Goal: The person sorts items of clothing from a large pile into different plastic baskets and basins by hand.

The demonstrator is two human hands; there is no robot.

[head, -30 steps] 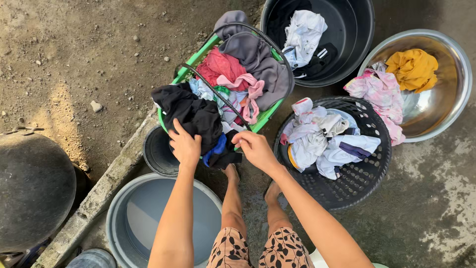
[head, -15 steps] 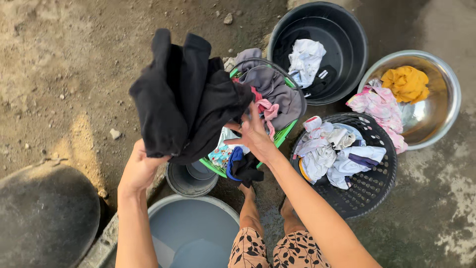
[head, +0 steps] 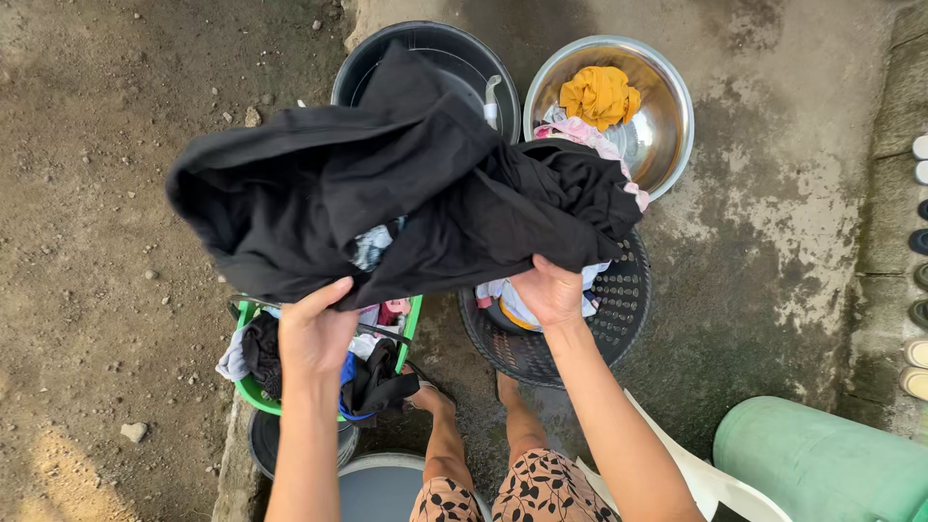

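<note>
Both hands hold one black garment (head: 406, 198) up and spread wide in front of the camera. The left hand (head: 314, 333) is closed on its lower edge — thumb in front of the cloth, fingers curled behind. The right hand (head: 549, 290) grips the other part of the lower edge, fingers folded tight into the fabric. The garment hangs in the air above a green laundry basket (head: 411, 324) of mixed clothes and a black perforated basket (head: 619, 309) — it covers most of both. Beyond its top edge sit a black tub (head: 454, 58) and a shiny metal basin (head: 667, 126) with a yellow cloth (head: 599, 95) inside. A pale green drum (head: 822, 464) lies at the lower right.
</note>
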